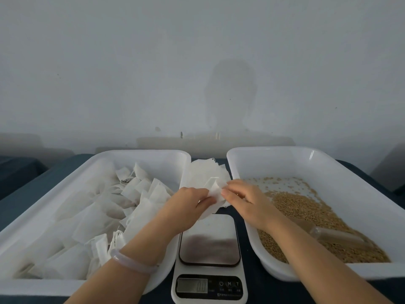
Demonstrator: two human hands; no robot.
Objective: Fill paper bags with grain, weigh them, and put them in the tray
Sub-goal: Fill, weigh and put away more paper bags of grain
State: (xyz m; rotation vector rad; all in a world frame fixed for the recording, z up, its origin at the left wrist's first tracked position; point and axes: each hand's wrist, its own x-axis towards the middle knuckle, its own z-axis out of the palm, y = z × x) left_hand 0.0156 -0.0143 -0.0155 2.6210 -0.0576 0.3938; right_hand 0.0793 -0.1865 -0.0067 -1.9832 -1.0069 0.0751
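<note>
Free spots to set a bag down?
Free: scale platform between trays, under left hand and right hand pinching a paper bag; right tray's far end beyond grain. Crowded: left tray, full of filled bags; empty-bag stack behind scale.

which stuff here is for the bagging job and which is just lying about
Job: white paper bag, stack of empty bags, brown grain, clear plastic scoop, white digital scale, white plastic tray of filled bags.
Incidental: dark blue tablecloth, pale wrist bracelet.
</note>
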